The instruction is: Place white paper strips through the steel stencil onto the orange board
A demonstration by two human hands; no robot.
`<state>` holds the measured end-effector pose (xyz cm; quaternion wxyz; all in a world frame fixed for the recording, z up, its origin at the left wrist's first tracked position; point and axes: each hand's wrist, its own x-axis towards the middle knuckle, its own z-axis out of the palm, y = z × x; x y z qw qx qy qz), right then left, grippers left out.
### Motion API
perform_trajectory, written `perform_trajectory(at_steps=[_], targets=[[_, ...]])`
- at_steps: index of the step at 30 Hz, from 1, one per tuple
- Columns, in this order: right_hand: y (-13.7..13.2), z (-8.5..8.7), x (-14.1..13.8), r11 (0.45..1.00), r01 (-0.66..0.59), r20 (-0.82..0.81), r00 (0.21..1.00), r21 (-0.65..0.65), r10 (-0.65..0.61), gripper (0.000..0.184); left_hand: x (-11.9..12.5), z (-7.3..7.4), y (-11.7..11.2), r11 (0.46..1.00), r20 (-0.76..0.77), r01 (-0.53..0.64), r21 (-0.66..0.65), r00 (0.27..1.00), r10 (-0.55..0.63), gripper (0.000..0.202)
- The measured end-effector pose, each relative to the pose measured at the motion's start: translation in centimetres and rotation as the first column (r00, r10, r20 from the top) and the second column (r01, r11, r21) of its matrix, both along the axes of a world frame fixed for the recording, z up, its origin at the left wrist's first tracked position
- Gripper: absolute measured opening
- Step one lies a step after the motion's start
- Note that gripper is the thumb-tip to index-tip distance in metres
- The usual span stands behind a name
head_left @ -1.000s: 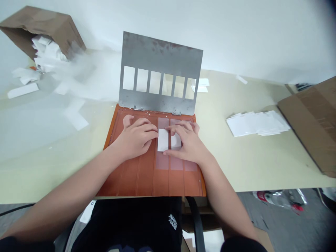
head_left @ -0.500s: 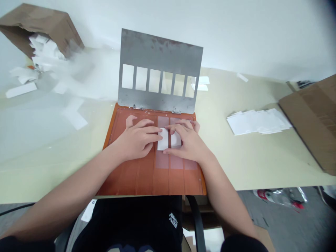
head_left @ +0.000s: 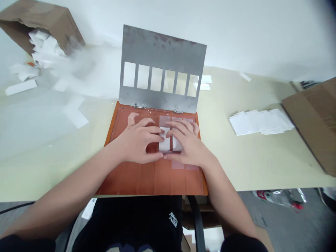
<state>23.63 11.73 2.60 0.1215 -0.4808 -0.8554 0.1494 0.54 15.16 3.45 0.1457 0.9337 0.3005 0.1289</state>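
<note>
While the left hand (head_left: pixel 138 142) and right hand (head_left: pixel 191 145) hold fingers spread, film (head_left: pixel 165 152) now covers the white card (head_left: pixel 166 143).

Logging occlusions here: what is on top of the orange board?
Two white cards show over pale strips; the left hand and right hand partly cover them. What lies directly beneath the hands is hidden.
</note>
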Motion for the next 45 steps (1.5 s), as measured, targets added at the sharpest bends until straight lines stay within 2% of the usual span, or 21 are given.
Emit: perform_trajectory(at_steps=[2,4,7,13,17,21,30,35,38,40,42,45], targets=[[0.1,-0.1,0.0,0.999,-0.013,-0.008,1.0,0.044,0.014,0.026,0.0,0.0,0.0,1.0,0.005,0.006,-0.002,1.0,-0.006,0.046],[0.1,-0.2,0.0,0.997,-0.026,-0.018,0.999,0.078,0.028,0.019,0.1,-0.2,0.0,1.0,-0.003,-0.001,0.018,1.0,0.001,0.039],[0.2,-0.5,0.0,0.994,-0.023,-0.035,0.999,0.106,0.027,0.022,0.4,-0.8,0.0,0.999,0.013,-0.026,0.045,1.0,0.026,0.018],[0.2,-0.1,0.2,0.995,-0.017,-0.108,0.994,0.094,0.027,0.027,0.6,-1.1,0.1,0.999,0.067,-0.043,-0.001,0.997,0.043,0.017],[0.3,0.1,0.3,0.994,-0.037,-0.137,0.989,0.101,0.051,0.039,0.6,-0.8,0.1,0.999,0.054,-0.035,-0.009,0.998,0.035,0.014],[0.4,-0.3,0.2,0.992,0.017,-0.121,0.993,0.125,-0.001,0.024,0.6,-0.6,0.0,0.997,0.052,-0.056,-0.057,0.997,0.059,0.012],[0.6,-1.2,-0.1,0.981,0.033,-0.085,0.996,0.192,-0.016,0.018,0.6,-0.5,-0.1,0.995,0.04,-0.075,-0.065,0.996,0.077,0.008],[0.5,-1.5,-0.4,0.965,0.049,-0.104,0.994,0.257,-0.023,0.014,0.4,-1.2,-0.3,0.996,0.062,-0.089,0.029,0.994,0.087,0.017],[0.4,-1.5,-0.6,0.96,0.059,-0.104,0.994,0.275,-0.031,0.012,0.2,-0.9,-0.8,0.978,0.073,-0.144,0.15,0.988,0.135,0.026],[0.4,-1.5,-0.7,0.957,0.064,-0.107,0.994,0.282,-0.035,0.01,0.2,-0.5,-1.3,0.957,0.103,-0.153,0.246,0.986,0.131,0.022],[0.4,-1.5,-0.7,0.956,0.07,-0.116,0.993,0.283,-0.039,0.008,0.4,-0.1,-2.0,0.947,0.106,-0.099,0.307,0.992,0.07,0.017],[0.5,-1.7,-0.6,0.955,0.073,-0.124,0.992,0.289,-0.038,0.005,1.0,-0.2,-3.7,0.949,0.031,0.024,0.316,0.999,-0.035,0.02]])
